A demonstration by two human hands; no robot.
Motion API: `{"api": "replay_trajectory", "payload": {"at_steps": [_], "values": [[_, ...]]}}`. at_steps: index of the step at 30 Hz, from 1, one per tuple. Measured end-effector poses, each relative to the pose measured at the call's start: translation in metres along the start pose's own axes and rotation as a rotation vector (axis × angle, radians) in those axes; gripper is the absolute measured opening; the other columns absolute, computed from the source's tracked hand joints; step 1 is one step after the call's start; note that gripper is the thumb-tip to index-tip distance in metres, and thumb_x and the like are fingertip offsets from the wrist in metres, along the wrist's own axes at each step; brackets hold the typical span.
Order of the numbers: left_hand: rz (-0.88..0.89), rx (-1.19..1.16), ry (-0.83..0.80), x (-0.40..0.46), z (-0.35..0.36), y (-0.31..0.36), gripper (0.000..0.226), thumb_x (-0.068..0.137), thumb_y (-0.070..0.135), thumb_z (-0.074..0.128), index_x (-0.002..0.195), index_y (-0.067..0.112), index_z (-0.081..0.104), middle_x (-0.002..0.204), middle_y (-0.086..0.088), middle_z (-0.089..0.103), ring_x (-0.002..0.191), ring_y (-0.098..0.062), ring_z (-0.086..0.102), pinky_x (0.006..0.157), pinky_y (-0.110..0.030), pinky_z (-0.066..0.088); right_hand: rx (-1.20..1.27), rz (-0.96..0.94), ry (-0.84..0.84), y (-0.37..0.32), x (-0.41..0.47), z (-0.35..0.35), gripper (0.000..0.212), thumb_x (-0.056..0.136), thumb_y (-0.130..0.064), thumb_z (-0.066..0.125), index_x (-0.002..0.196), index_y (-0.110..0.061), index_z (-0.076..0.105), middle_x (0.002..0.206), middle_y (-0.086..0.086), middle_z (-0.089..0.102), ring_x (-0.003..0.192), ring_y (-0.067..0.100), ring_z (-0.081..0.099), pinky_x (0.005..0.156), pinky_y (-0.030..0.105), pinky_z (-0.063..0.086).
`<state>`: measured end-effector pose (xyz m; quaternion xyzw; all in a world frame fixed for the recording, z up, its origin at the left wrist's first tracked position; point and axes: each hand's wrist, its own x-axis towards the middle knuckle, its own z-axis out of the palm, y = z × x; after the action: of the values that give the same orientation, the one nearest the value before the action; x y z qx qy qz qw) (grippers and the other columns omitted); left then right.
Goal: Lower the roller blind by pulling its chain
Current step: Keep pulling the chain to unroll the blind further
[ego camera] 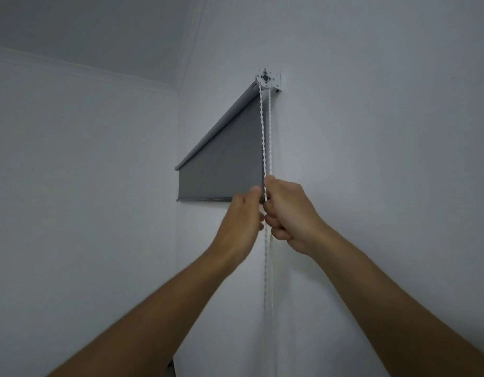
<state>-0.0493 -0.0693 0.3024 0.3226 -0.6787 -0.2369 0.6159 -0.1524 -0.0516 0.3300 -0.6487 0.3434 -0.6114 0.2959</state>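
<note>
1. Head view: the blind (221, 161) hangs just left of centre, grey, only partly unrolled; its bottom bar sits level with the hands, so most of the lowering looks still ahead.
2. The chain (264, 137) drops from the bracket (268, 80) at 12 o'clock as two white beaded strands, straight above the hands and slacker below them toward 6 o'clock.
3. The right hand (291, 213), at about 3 o'clock of the blind's lower corner, has its grip closed round the chain, fist upright, likely to haul straight down.
4. The left hand (239, 221), just beside it, is blurred; its fingers reach toward the chain, but I cannot tell whether its grip holds a strand.
5. The two hands set close together suggest a hand-over-hand pull.
</note>
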Motion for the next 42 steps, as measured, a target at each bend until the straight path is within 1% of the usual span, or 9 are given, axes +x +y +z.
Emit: {"api": "replay_trajectory", "payload": {"at_steps": [4,6,12,16,20,26,29,37,42], "values": [[-0.087,-0.062,0.009,0.024,-0.003,0.024,0.046,0.097,0.049,0.034,0.101,0.014,0.064,0.097,-0.007,0.072,0.089,-0.018,0.067,0.083,-0.038,0.053,-0.227,-0.046,-0.100,0.010,-0.010,0.007,0.053,0.104,-0.030,0.031,0.064,-0.042,0.064,0.039,-0.020,0.047,0.033,0.007,0.026,0.040,0.017,0.020],[-0.175,-0.108,-0.016,0.033,-0.003,0.032,0.038,0.095,0.046,0.046,0.096,0.013,0.065,0.091,-0.006,0.073,0.084,-0.021,0.069,0.086,-0.039,0.054,-0.331,-0.030,-0.180,0.016,-0.015,0.011,0.036,0.105,-0.031,0.030,0.081,-0.025,0.056,0.042,-0.014,0.036,0.034,0.007,0.021,0.038,0.016,0.020],[-0.334,-0.375,-0.122,0.042,-0.008,0.045,0.033,0.098,0.032,0.051,0.069,0.016,0.051,0.050,0.005,0.033,0.042,-0.012,0.027,0.040,-0.022,0.034,-0.243,0.170,-0.407,0.006,-0.018,-0.005,0.035,0.102,-0.037,0.039,0.071,-0.023,0.028,0.053,-0.006,0.021,0.042,0.010,0.015,0.036,0.016,0.016],[-0.207,-0.248,-0.046,0.041,-0.004,0.050,0.038,0.098,0.026,0.037,0.062,0.019,0.033,0.043,0.006,0.030,0.036,-0.012,0.023,0.035,-0.017,0.024,-0.303,0.234,-0.464,0.000,-0.017,-0.008,0.029,0.098,-0.032,0.041,0.075,-0.016,0.046,0.051,-0.002,0.043,0.043,0.016,0.049,0.037,0.021,0.039],[-0.037,-0.011,0.096,0.040,0.003,0.051,0.041,0.096,0.024,0.035,0.057,0.014,0.038,0.041,0.003,0.040,0.034,-0.014,0.033,0.040,-0.022,0.028,-0.252,0.270,-0.291,-0.015,-0.013,-0.020,0.023,0.092,-0.021,0.048,0.102,-0.008,0.065,0.083,0.014,0.071,0.077,0.028,0.077,0.040,0.025,0.048],[0.176,0.171,0.063,0.013,0.016,0.028,0.045,0.103,0.026,0.029,0.069,0.019,0.059,0.062,0.000,0.061,0.044,-0.004,0.048,0.040,-0.020,0.037,0.313,0.161,0.008,-0.040,0.007,-0.035,0.023,0.094,-0.018,0.050,0.108,-0.003,0.059,0.101,0.021,0.072,0.071,0.030,0.069,0.039,0.025,0.049],[0.216,0.201,0.070,0.003,0.021,0.019,0.051,0.105,0.028,0.028,0.058,0.015,0.045,0.054,0.002,0.048,0.037,-0.002,0.038,0.039,-0.016,0.030,0.447,0.190,0.012,-0.047,0.016,-0.033,0.032,0.099,-0.023,0.052,0.119,0.001,0.054,0.106,0.026,0.068,0.072,0.034,0.073,0.041,0.025,0.053],[0.286,0.206,0.029,-0.020,0.027,0.005,0.053,0.105,0.029,0.032,0.053,0.025,0.032,0.037,0.013,0.038,0.036,0.000,0.038,0.038,-0.011,0.028,0.637,0.362,-0.102,-0.041,0.033,-0.026,0.035,0.100,-0.036,0.058,0.089,-0.004,0.064,0.061,0.004,0.048,0.044,0.006,0.038,0.027,0.012,0.034],[0.216,0.158,-0.012,-0.018,0.017,0.002,0.047,0.105,0.025,0.032,0.060,0.014,0.038,0.047,0.009,0.035,0.039,-0.005,0.032,0.043,-0.017,0.026,0.566,0.292,-0.064,-0.033,0.032,-0.014,0.043,0.104,-0.037,0.051,0.067,-0.019,0.039,0.048,-0.007,0.024,0.034,0.006,0.019,0.023,0.017,0.012]]}}
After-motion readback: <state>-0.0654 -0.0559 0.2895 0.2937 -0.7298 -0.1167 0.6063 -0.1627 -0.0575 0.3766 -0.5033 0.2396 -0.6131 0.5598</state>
